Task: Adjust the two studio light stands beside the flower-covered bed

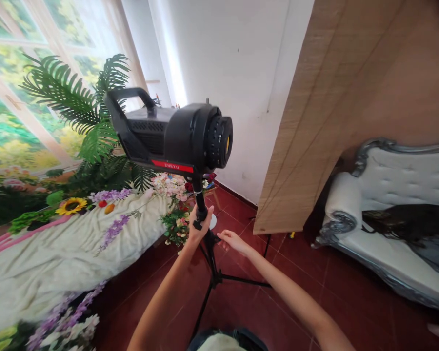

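Note:
A black studio light [179,136] with a top handle and a red label strip sits on a black light stand [214,265]. My left hand [200,224] is wrapped round the upper pole of the stand, just below the light. Lower on the pole, my right hand [232,242] has its fingers closed at a small black knob [215,238] on the stand's side. The fingertips partly cover the knob. The stand's legs are spread on the dark red tiled floor.
On the left, a cloth-covered platform [131,243] bears flowers and a sunflower [71,206]. Palm leaves [69,97] rise behind the light. A bamboo blind [300,131] hangs at right centre, beside a silver-framed white sofa [398,170] with dark items on it.

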Action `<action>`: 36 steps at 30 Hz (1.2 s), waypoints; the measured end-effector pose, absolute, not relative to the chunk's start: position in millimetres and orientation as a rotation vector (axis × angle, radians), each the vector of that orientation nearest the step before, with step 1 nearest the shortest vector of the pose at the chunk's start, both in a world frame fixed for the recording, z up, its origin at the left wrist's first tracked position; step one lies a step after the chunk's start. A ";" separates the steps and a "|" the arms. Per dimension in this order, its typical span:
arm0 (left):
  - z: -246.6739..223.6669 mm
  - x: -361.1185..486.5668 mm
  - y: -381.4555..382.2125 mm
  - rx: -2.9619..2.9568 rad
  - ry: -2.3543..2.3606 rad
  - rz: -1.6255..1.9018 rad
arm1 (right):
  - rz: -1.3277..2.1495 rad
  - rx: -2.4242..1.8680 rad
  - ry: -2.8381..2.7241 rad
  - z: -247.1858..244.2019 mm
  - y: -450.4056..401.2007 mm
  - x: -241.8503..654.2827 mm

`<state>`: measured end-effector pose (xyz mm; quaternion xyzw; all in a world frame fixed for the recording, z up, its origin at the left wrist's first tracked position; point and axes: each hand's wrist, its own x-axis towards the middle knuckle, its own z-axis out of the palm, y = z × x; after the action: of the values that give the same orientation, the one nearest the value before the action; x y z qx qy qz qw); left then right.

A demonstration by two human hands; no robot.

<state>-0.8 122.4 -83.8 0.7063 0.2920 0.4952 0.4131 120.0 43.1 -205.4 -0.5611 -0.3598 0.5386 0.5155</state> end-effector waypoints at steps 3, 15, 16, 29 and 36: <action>-105.4 -1.8 119.2 1.784 0.782 1.251 | 1.296 -1.348 -0.876 -208.9 46.0 121.3; -136.6 -7.6 130.8 1.751 0.700 1.104 | 0.448 -1.692 -1.290 -199.3 24.6 105.1; -139.0 -8.5 130.8 1.756 0.697 1.101 | 0.392 -1.716 -1.339 -196.0 20.1 102.9; -144.1 -9.5 122.5 1.755 0.754 1.187 | 0.404 -1.786 -1.446 -185.9 0.2 97.6; -141.4 -10.8 115.2 1.749 0.783 1.238 | 0.310 -1.743 -1.379 -190.4 0.5 91.0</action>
<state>-10.8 115.2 -141.4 0.6968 0.3118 0.4932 0.4172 91.0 0.5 -190.4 -0.6998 -0.5537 0.1246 0.4338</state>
